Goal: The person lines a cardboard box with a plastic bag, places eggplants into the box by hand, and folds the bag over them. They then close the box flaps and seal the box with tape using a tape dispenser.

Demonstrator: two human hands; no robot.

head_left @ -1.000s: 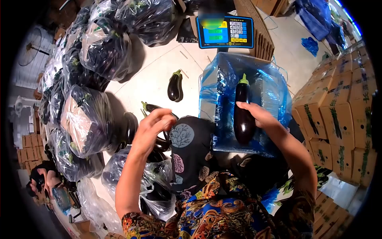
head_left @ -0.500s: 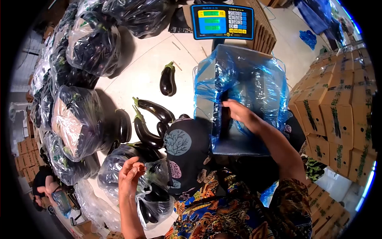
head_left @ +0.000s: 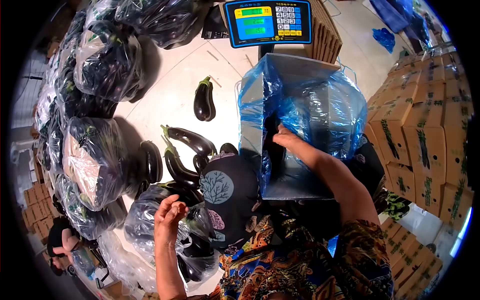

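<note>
Eggplant [head_left: 272,145] now deeper in box [head_left: 300,75]

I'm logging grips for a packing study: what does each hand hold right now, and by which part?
The right hand reaches into the blue-lined box; its fingers are hidden, so any hold cannot be told. The left hand hovers over the clear bag of eggplants, holding nothing visible.

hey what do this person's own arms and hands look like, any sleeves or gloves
No gloves: the left hand and right hand are bare, as are both forearms. Short sleeves in a busy blue, orange and dark swirling print end near the elbows. No watch or rings visible.
</note>
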